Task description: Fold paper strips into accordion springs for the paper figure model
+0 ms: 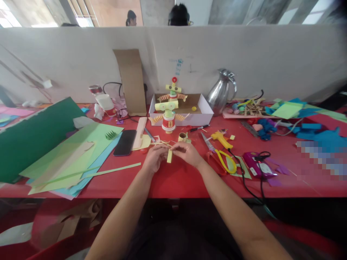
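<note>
We pinch a small yellow paper strip between both hands above the red table.

Our left hand and right hand meet at the middle of the table, fingers closed on the top of the strip, which hangs down between them. Just behind our hands lie paper scraps and a small paper roll. Farther back stands a paper figure in front of a white box. To the right lie scissors with yellow handles, a yellow glue gun and a metal jug. To the left we see a black phone, a loose green strip and stacked green paper sheets.
</note>
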The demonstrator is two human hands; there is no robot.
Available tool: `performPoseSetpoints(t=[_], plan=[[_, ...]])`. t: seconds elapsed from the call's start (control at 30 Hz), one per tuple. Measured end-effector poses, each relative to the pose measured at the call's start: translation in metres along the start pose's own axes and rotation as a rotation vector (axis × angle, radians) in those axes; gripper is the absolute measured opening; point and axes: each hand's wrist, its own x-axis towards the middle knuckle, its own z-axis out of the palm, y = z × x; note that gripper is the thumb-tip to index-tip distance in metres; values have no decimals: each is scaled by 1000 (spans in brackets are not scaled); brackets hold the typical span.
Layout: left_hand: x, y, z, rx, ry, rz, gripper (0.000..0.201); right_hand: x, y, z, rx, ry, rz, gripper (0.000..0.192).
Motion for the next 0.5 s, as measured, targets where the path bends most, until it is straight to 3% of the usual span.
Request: performPoseSetpoints(t=[0.2,0.5], plan=[[-2,2,2,17,-43,12,24,-2,-4,-3,-57,48,-65,10],[-4,3,5,129,-31,198,28,-3,-9,5,137,173,146,25]])
